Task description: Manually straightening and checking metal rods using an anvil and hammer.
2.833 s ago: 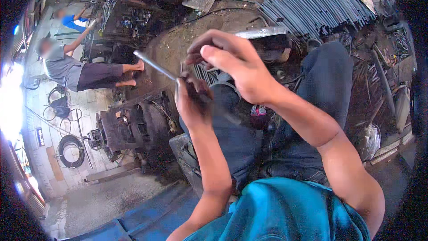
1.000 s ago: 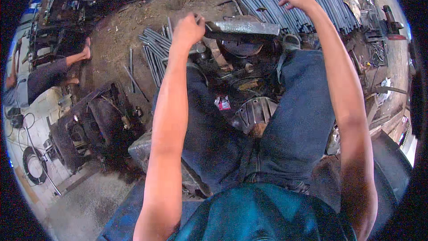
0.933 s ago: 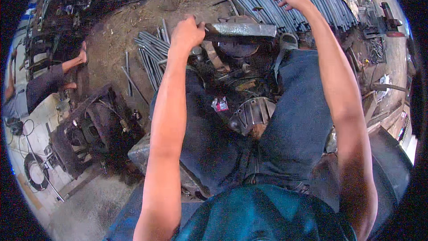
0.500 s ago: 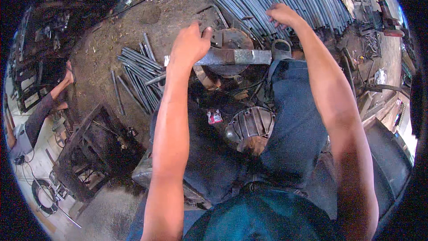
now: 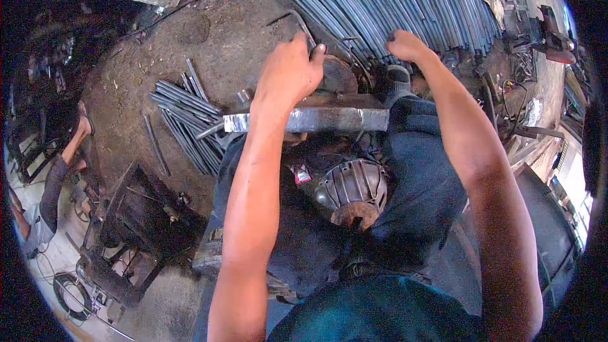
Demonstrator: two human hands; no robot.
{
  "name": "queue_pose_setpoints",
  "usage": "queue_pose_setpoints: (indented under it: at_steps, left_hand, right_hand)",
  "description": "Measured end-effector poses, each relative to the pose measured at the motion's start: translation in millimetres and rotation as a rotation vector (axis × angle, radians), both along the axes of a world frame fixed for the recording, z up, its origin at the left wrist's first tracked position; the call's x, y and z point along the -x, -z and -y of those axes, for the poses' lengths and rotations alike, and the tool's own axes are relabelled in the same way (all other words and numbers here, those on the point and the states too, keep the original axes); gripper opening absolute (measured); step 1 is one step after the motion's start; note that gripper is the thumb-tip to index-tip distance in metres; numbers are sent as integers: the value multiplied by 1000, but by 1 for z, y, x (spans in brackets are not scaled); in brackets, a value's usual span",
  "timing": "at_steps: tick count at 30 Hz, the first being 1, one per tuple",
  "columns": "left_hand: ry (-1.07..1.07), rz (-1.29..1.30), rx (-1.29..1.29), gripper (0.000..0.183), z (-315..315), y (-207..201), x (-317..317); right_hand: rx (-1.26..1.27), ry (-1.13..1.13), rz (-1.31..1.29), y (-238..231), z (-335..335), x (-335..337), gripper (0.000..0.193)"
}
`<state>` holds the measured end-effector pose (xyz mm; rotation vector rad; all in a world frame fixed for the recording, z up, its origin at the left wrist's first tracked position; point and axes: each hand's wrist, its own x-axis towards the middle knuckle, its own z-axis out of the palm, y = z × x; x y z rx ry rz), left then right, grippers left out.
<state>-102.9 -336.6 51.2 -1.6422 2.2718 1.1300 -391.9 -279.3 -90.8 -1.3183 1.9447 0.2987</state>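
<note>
My left hand (image 5: 292,71) is above and behind a thick, flat-topped metal bar (image 5: 316,120) that crosses in front of my knees. Its fingers curl down and away, the thumb standing off to the side; whatever they may hold is hidden. A short shiny cylinder (image 5: 245,95) shows beside the left wrist. My right hand (image 5: 407,46) is closed at the near ends of a wide pile of grey metal rods (image 5: 405,6). I cannot make out what it grips, if anything. Behind the bar is a round, rusty metal disc (image 5: 340,76), partly covered by the left hand.
A bundle of shorter rods (image 5: 183,114) lies on the dirt floor at left. Between my legs sits a ribbed metal housing (image 5: 356,187), near a small red-and-white packet (image 5: 301,174). A bent rod (image 5: 303,24) lies ahead. Another person's leg (image 5: 76,139) shows at far left.
My left hand has moved right and a little nearer. My right hand has come slightly nearer, and its fingers have curled closed. The view has shifted, so the bar sits lower.
</note>
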Motion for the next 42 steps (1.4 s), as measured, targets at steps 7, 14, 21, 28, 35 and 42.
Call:
queue_pose_setpoints:
  at_steps: [7,14,21,28,35,42]
  left_hand:
    - [-26,69,-135,45,34,12,-8]
    - [-74,19,-62,40,34,22,-4]
    - [-13,-9,70,41,23,21,-11]
    - [-52,176,-117,36,15,-32,8]
    - [-83,151,-43,39,-22,-39,-13]
    - [-91,152,-29,39,-31,-57,-18]
  right_hand:
    - [-220,-221,-149,12,9,-27,35]
    - [-186,-375,-239,75,18,-15,41]
    - [116,-422,-293,103,3,-27,41]
    - [-71,-360,-375,134,-12,-32,63]
    - [160,-412,-419,155,-44,-27,28]
    - [350,-545,-546,147,-38,-24,39]
